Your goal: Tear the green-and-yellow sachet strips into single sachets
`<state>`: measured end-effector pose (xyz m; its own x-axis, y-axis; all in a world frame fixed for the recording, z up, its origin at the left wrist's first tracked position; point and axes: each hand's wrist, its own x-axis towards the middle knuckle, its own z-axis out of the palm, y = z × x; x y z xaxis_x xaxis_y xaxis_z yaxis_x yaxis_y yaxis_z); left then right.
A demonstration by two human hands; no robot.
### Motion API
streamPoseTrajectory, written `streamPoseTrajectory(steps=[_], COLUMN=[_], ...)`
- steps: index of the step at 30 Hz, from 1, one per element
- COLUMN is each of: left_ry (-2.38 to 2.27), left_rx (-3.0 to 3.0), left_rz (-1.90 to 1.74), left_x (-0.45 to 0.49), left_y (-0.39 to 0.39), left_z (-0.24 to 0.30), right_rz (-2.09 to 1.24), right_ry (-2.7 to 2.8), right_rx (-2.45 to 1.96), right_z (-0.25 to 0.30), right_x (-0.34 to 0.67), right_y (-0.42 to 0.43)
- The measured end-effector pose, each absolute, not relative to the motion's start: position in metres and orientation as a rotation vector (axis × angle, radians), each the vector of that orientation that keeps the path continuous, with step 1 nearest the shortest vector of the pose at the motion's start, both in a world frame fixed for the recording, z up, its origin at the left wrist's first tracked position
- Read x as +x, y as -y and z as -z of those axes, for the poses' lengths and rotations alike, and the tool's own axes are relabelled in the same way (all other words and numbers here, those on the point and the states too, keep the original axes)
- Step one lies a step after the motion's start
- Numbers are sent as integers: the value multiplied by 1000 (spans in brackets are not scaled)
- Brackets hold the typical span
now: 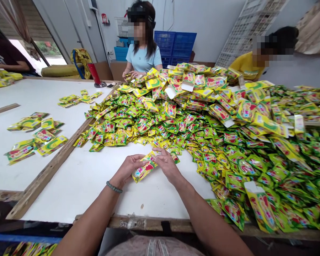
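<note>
Over the white tabletop, my left hand (pixel 132 165) is closed on a small yellow printed box (pixel 142 172) with red and green pictures. The box is tilted, its upper end pointing away to the right. My right hand (pixel 168 165) is closed at that upper end, thumb and fingers against it; the flap there is partly hidden by the fingers. Just beyond my right hand lies a green packet (pixel 175 157). A big heap of shiny green and yellow packets (pixel 146 122) rises in front of both hands.
Unfilled-looking boxes (pixel 200 83) top the heap, and one open box (pixel 261 206) lies right. Wooden strips (pixel 53 167) divide the table. Grouped boxes (pixel 22 151) lie left. A person in light blue (pixel 144 57) works opposite; another in yellow (pixel 245 67) bends at the right.
</note>
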<state>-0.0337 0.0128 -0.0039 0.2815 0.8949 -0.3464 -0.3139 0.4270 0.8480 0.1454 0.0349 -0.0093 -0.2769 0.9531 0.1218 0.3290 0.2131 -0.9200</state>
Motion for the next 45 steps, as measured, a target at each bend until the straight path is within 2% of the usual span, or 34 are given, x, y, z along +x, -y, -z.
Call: streamPoseTrajectory(steps=[8, 12, 19, 27, 34, 42, 45], left_ry=[-946, -916, -906, -1067, -1105, -1077, -1038], left_rx=[766, 770, 917, 976, 827, 751, 715], left_rz=[-982, -984, -914, -965, -1100, -1124, -1135], left_x=[-39, -39, -34, -30, -30, -30, -27], left_y=[-14, -12, -8, -8, -14, -11, -12], left_z=[11, 10, 2, 9, 12, 6, 2], right_rz=[-1237, -1090, -897, -1114, -677, -1010, -1020], right_ry=[1864, 1892, 1611, 1792, 1538, 1589, 1583], right_rx=[-1172, -1238, -1431, -1208, -1393, -1334, -1273], right_z=[7, 13, 20, 21, 19, 19, 18], right_x=[134, 133, 141, 142, 135, 134, 135], right_y=[-23, -26, -39, -34, -36, -36, -37])
